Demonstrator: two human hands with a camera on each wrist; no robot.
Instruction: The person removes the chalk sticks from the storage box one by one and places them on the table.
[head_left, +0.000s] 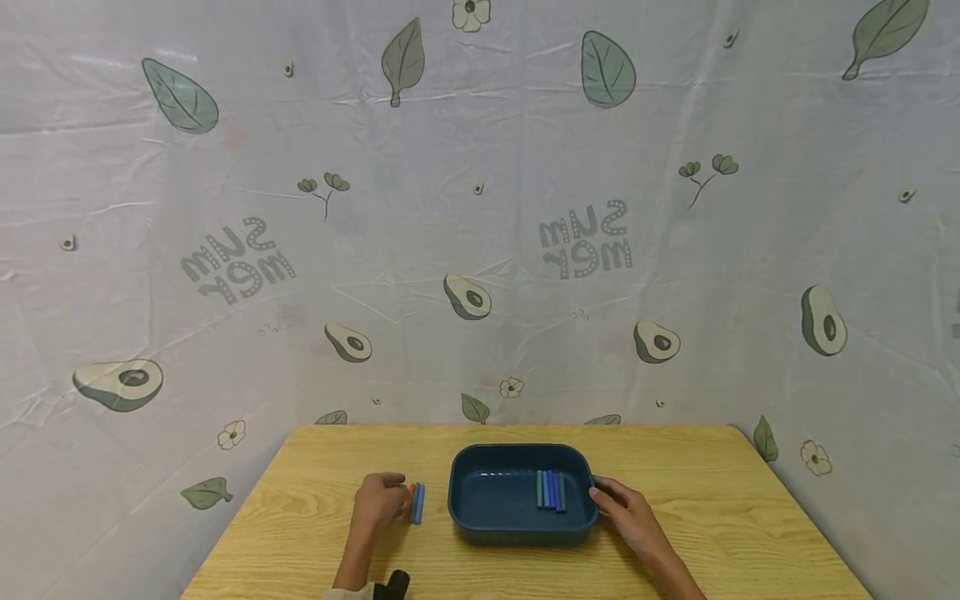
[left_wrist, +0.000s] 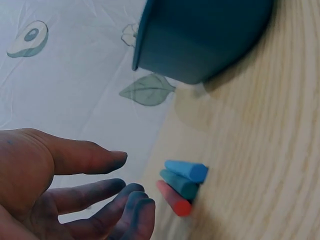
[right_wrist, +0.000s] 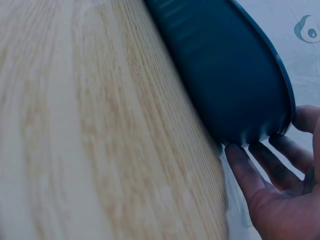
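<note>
Three chalk sticks lie side by side on the table: a red chalk stick [left_wrist: 174,199], a teal chalk stick [left_wrist: 179,184] and a blue chalk stick [left_wrist: 186,170]. Just left of them is my left hand [head_left: 378,500], its thumb and fingers apart with nothing between them; dark smudges mark the fingertips. A dark blue rectangular basin [head_left: 495,537] stands to their right. Inside it, toward the right end, several blue and green chalk sticks [head_left: 551,491] lie in a row. My right hand [head_left: 626,512] holds the basin's right end, thumb at the rim and fingertips against the outer wall.
The wood-grain table [head_left: 720,500] extends past the basin on both sides. Behind it hangs a pale sheet [head_left: 420,233] printed with leaves and avocados. A black strap or device [head_left: 392,586] sits at my left wrist.
</note>
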